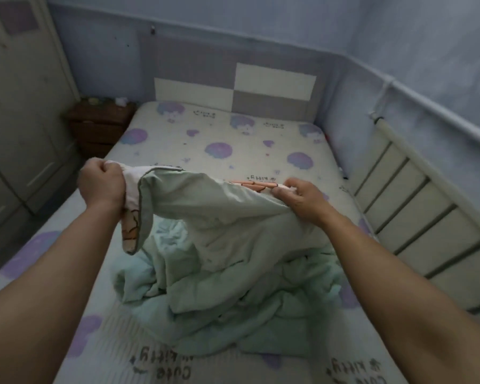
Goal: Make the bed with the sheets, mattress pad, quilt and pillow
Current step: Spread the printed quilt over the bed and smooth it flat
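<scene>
A pale green quilt (222, 245) with a cream, orange-patterned underside lies bunched in the middle of the bed. My left hand (101, 182) grips one corner of it in a fist, raised above the bed. My right hand (302, 196) pinches the quilt's edge farther right, at about the same height. The stretch between my hands hangs taut; the remainder sags in a heap below. The bed carries a cream sheet (227, 142) printed with purple shapes and "Cute kitty" lettering. No pillow is in view.
A padded headboard (272, 87) stands at the far end. A white slatted rail (416, 195) runs along the bed's right side. A dark wooden nightstand (100, 126) sits at the far left, with a pale wardrobe (17, 112) beside it.
</scene>
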